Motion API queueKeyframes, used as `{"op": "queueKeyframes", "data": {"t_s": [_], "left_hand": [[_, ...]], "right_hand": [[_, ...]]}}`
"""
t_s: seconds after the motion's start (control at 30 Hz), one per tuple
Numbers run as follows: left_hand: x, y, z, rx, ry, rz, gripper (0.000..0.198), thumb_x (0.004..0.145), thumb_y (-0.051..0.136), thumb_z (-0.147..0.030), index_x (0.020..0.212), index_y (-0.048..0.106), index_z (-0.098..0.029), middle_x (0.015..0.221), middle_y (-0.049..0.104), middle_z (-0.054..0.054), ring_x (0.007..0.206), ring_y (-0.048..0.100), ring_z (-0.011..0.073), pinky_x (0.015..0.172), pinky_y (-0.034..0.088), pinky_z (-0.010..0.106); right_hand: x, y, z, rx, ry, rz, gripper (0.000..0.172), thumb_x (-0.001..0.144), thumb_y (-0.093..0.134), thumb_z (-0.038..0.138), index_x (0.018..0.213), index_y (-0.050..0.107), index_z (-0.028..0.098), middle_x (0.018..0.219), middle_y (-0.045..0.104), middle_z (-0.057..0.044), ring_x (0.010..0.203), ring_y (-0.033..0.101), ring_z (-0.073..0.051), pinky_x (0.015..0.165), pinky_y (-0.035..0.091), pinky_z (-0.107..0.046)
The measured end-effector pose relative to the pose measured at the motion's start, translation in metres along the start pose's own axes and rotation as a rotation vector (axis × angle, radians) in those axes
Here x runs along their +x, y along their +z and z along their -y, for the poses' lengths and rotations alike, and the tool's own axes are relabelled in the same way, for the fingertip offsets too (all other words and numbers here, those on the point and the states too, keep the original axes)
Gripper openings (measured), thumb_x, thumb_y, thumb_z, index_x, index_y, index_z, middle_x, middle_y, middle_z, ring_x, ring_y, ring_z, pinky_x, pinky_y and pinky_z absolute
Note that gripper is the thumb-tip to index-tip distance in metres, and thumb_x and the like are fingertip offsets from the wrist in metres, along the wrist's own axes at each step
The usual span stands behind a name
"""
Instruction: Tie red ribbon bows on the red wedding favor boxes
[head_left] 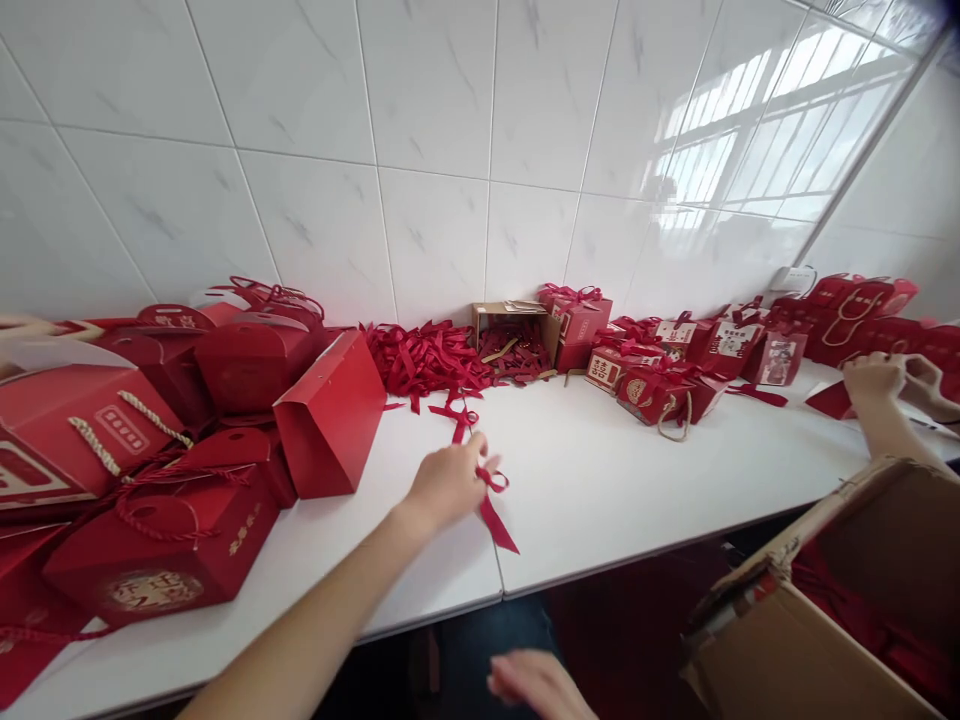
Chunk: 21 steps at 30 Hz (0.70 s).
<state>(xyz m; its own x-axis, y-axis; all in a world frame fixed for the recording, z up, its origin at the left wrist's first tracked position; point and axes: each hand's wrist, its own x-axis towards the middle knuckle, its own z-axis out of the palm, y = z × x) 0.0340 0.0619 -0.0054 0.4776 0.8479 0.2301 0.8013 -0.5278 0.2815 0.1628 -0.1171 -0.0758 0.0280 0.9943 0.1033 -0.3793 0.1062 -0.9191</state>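
My left hand (450, 482) reaches over the white table with its fingers closed on a red ribbon bow (495, 480), whose tail hangs toward the table's front edge. A second red ribbon bow (459, 412) lies just beyond my fingertips, in front of a heap of red ribbons (420, 358). Low in the picture, below the table edge, my right hand (536, 684) shows only in part and somewhat blurred. Its fingers look loosely stretched, and nothing is visible in them.
Red gift boxes (240, 365) crowd the left of the table (585, 480). An open carton (514, 335) of ribbons stands by the wall, with more boxes (660, 385) to its right. Another person's hands (885, 378) work at far right, behind a large cardboard box (825, 620).
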Motion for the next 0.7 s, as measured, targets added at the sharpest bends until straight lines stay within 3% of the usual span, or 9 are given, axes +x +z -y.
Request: {"op": "queueKeyframes", "data": {"t_s": [0.07, 0.1, 0.2, 0.37, 0.47, 0.57, 0.7], "left_hand": [[-0.032, -0.008, -0.017, 0.059, -0.022, 0.038, 0.006, 0.08, 0.05, -0.024, 0.084, 0.053, -0.024, 0.062, 0.065, 0.002, 0.059, 0.065, 0.025, 0.05, 0.037, 0.029], [-0.048, -0.012, -0.023, 0.09, -0.053, 0.059, 0.011, 0.076, 0.05, -0.019, 0.086, 0.053, -0.023, 0.062, 0.066, 0.003, 0.058, 0.065, 0.0265, 0.048, 0.035, 0.029], [-0.088, -0.02, -0.03, 0.104, -0.214, 0.188, 0.019, 0.079, 0.043, -0.017, 0.094, 0.052, -0.024, 0.073, 0.07, 0.005, 0.062, 0.067, 0.0256, 0.051, 0.036, 0.03], [-0.126, -0.015, -0.023, -0.222, -0.177, 0.079, 0.01, 0.083, 0.05, -0.033, 0.09, 0.053, -0.028, 0.088, 0.069, 0.004, 0.076, 0.066, 0.0215, 0.064, 0.047, 0.029], [-0.136, -0.009, -0.024, -0.37, -0.14, 0.061, 0.011, 0.08, 0.056, -0.036, 0.077, 0.054, -0.025, 0.077, 0.064, 0.003, 0.069, 0.061, 0.0192, 0.062, 0.047, 0.027], [-0.141, -0.008, -0.03, -0.54, -0.182, -0.036, 0.022, 0.085, 0.051, -0.042, 0.071, 0.053, -0.024, 0.069, 0.057, 0.002, 0.062, 0.055, 0.0168, 0.058, 0.045, 0.025], [-0.145, -0.014, -0.034, -0.671, -0.268, -0.159, 0.031, 0.088, 0.046, -0.047, 0.069, 0.056, -0.024, 0.065, 0.051, 0.002, 0.057, 0.049, 0.0159, 0.054, 0.042, 0.025]], "right_hand": [[0.014, 0.029, -0.017, 0.062, 0.047, 0.035, 0.03, 0.077, 0.064, 0.054, 0.088, 0.073, 0.028, 0.068, 0.064, -0.004, 0.053, 0.06, -0.019, 0.044, 0.043, -0.03], [0.021, 0.041, -0.021, 0.174, 0.118, 0.022, 0.038, 0.078, 0.061, 0.058, 0.081, 0.072, 0.022, 0.059, 0.059, -0.002, 0.043, 0.052, -0.013, 0.041, 0.037, -0.026], [0.041, 0.059, -0.025, 0.466, 0.261, -0.027, 0.043, 0.078, 0.063, 0.058, 0.072, 0.066, 0.015, 0.057, 0.052, 0.002, 0.041, 0.038, -0.004, 0.042, 0.026, -0.019], [0.047, 0.054, -0.028, 0.598, 0.334, -0.108, 0.036, 0.072, 0.076, 0.045, 0.096, 0.068, 0.018, 0.058, 0.049, 0.006, 0.048, 0.038, -0.005, 0.051, 0.035, -0.018], [0.047, 0.046, -0.03, 0.628, 0.293, -0.114, 0.026, 0.071, 0.078, 0.039, 0.083, 0.069, 0.017, 0.053, 0.048, 0.005, 0.05, 0.042, -0.006, 0.054, 0.039, -0.019], [0.052, 0.037, -0.022, 0.709, 0.33, -0.077, 0.021, 0.072, 0.078, 0.031, 0.068, 0.064, 0.017, 0.052, 0.048, 0.005, 0.049, 0.043, -0.006, 0.049, 0.038, -0.018], [0.06, 0.028, -0.003, 0.846, 0.373, -0.155, 0.017, 0.07, 0.079, 0.022, 0.073, 0.064, 0.016, 0.062, 0.055, 0.004, 0.053, 0.049, -0.006, 0.046, 0.042, -0.017]]}}
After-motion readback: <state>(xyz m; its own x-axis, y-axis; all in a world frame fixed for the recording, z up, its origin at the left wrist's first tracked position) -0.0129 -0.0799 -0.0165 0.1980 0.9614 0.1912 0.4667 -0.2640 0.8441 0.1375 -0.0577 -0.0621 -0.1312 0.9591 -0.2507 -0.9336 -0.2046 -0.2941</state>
